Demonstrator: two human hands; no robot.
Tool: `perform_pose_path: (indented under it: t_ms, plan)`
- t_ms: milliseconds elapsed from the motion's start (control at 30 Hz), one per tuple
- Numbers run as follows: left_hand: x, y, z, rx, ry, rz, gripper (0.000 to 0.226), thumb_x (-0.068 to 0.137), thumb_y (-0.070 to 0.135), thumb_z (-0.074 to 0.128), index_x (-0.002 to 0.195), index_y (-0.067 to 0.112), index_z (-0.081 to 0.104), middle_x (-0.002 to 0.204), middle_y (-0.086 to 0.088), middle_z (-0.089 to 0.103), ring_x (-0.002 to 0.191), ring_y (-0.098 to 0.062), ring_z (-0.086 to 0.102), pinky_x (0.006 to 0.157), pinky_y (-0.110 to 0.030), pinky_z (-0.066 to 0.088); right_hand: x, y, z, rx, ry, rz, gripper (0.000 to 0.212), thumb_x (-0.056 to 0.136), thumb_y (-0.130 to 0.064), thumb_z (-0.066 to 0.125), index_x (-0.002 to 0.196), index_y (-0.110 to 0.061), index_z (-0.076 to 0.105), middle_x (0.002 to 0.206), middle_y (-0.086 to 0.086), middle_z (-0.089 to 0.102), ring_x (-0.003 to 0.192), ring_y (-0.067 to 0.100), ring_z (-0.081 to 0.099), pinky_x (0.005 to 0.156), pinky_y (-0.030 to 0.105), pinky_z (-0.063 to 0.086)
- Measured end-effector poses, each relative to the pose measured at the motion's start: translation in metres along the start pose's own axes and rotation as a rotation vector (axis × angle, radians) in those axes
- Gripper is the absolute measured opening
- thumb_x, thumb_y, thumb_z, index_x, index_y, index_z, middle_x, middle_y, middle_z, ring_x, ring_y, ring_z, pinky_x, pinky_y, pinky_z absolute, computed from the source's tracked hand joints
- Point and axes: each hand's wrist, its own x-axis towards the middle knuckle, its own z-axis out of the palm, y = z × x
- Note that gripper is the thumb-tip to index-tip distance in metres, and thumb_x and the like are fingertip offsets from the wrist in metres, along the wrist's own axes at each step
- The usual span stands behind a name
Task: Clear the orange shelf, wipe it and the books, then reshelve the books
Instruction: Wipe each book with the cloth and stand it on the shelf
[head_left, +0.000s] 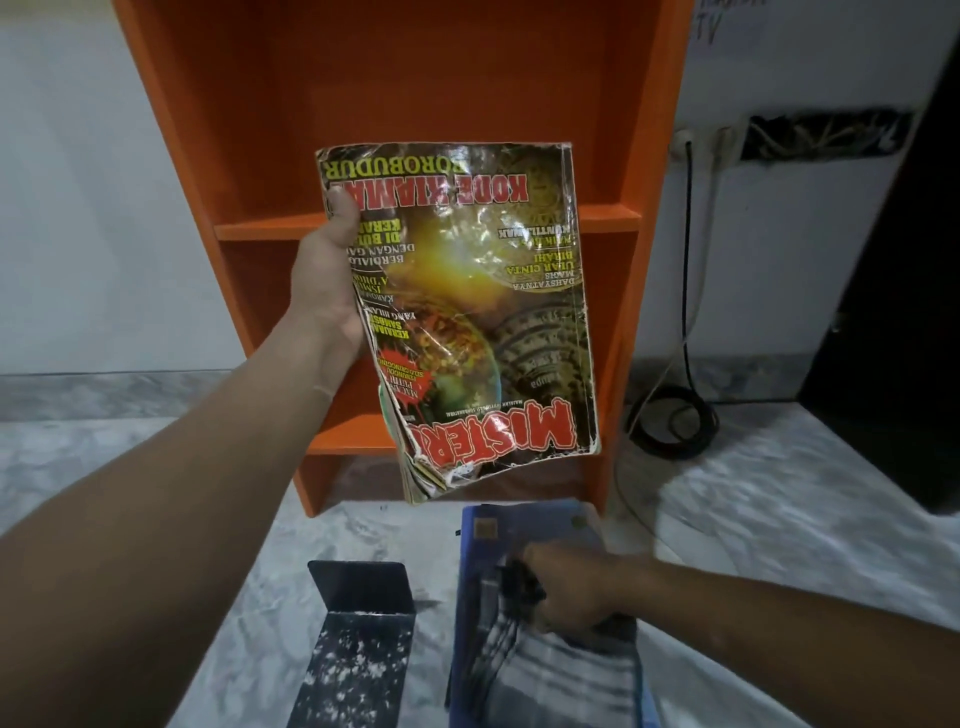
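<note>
My left hand (332, 275) grips a worn "Misteri" magazine (467, 322) by its left edge, thumb on the cover, and holds it upside down in front of the orange shelf (208, 156). The shelf's visible compartments hold nothing. Lower down, my right hand (566, 592) grips a grey striped cloth (561, 670) that lies on a blue book (519, 525) on the floor. The blue book rests just in front of the shelf's foot.
A black metal bookend (358, 629), speckled with white dust, stands on the marble floor left of the blue book. A coiled black cable (675, 421) lies right of the shelf below a wall socket (685, 145). A dark cabinet (893, 312) stands at far right.
</note>
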Motion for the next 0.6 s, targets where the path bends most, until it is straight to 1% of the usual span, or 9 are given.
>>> perform_pose_path:
  t_ms: [100,133,167,200,233,300,400,500,600]
  plan:
    - [0.001,-0.001,-0.003,-0.015,0.02,0.013,0.044,0.103,0.044,0.037,0.107,0.008,0.062,0.088,-0.007,0.073,0.076,-0.024,0.071,0.069,-0.036,0.059,-0.008,-0.003,-0.017,0.116,0.13,-0.019,0.02,0.085,-0.03,0.073,0.085,-0.018,0.057,0.085,-0.007,0.068,0.074,0.012,0.056,0.069,0.028,0.048]
    - [0.001,-0.002,-0.005,-0.024,0.024,0.01,0.045,0.103,0.044,0.038,0.11,0.007,0.062,0.094,-0.008,0.072,0.081,-0.025,0.071,0.074,-0.038,0.059,-0.012,-0.005,-0.026,0.297,0.162,-0.046,0.02,0.084,-0.031,0.075,0.078,-0.022,0.058,0.073,-0.013,0.066,0.068,0.006,0.058,0.064,0.021,0.048]
    - [0.002,-0.003,-0.007,-0.034,0.032,0.003,0.046,0.103,0.044,0.039,0.114,0.006,0.061,0.1,-0.01,0.072,0.086,-0.027,0.071,0.077,-0.041,0.059,-0.018,-0.008,-0.037,0.531,0.172,-0.073,0.018,0.082,-0.03,0.077,0.081,-0.025,0.06,0.073,-0.015,0.066,0.069,0.0,0.061,0.065,0.016,0.049]
    - [0.003,-0.004,-0.009,-0.047,0.051,-0.002,0.046,0.102,0.044,0.039,0.117,0.005,0.061,0.104,-0.011,0.071,0.089,-0.028,0.071,0.077,-0.042,0.059,-0.022,-0.01,-0.045,0.77,0.168,-0.094,0.019,0.081,-0.031,0.078,0.091,-0.024,0.063,0.083,-0.012,0.069,0.079,0.001,0.065,0.072,0.017,0.053]
    - [0.002,-0.005,-0.009,-0.06,0.068,-0.005,0.046,0.103,0.044,0.039,0.117,0.006,0.06,0.104,-0.011,0.071,0.09,-0.028,0.071,0.075,-0.041,0.059,-0.026,-0.01,-0.053,0.967,0.163,-0.111,0.029,0.08,-0.033,0.078,0.103,-0.022,0.064,0.096,-0.007,0.071,0.091,0.009,0.067,0.083,0.027,0.055]
    - [0.001,-0.005,-0.01,-0.096,0.084,0.002,0.044,0.103,0.043,0.039,0.116,0.006,0.06,0.107,-0.012,0.071,0.094,-0.03,0.071,0.076,-0.043,0.059,-0.031,-0.01,-0.061,1.24,0.171,-0.135,0.042,0.079,-0.04,0.074,0.113,-0.017,0.066,0.109,-0.001,0.072,0.107,0.021,0.065,0.093,0.042,0.051]
    - [-0.002,-0.001,-0.011,-0.145,0.081,-0.039,0.037,0.102,0.038,0.044,0.117,0.008,0.061,0.12,-0.014,0.069,0.105,-0.034,0.068,0.081,-0.051,0.058,-0.035,-0.013,-0.078,1.614,0.369,-0.137,0.033,0.086,-0.034,0.066,0.113,-0.015,0.066,0.109,0.004,0.073,0.107,0.027,0.066,0.098,0.054,0.047]
    - [-0.004,0.003,-0.021,-0.117,0.07,-0.081,0.021,0.1,0.018,0.049,0.114,0.009,0.062,0.12,-0.012,0.068,0.111,-0.032,0.066,0.084,-0.047,0.058,-0.043,-0.007,-0.112,1.778,0.668,-0.135,0.016,0.093,-0.019,0.061,0.108,-0.016,0.063,0.104,0.006,0.071,0.095,0.024,0.067,0.091,0.053,0.051]
    - [-0.006,0.005,-0.039,0.001,0.075,-0.096,0.028,0.095,0.005,0.052,0.122,0.011,0.06,0.119,-0.007,0.069,0.107,-0.023,0.067,0.084,-0.038,0.057,-0.061,0.003,-0.15,1.692,0.901,-0.204,0.021,0.093,-0.013,0.06,0.113,-0.018,0.062,0.111,0.005,0.072,0.102,0.025,0.068,0.09,0.052,0.053]
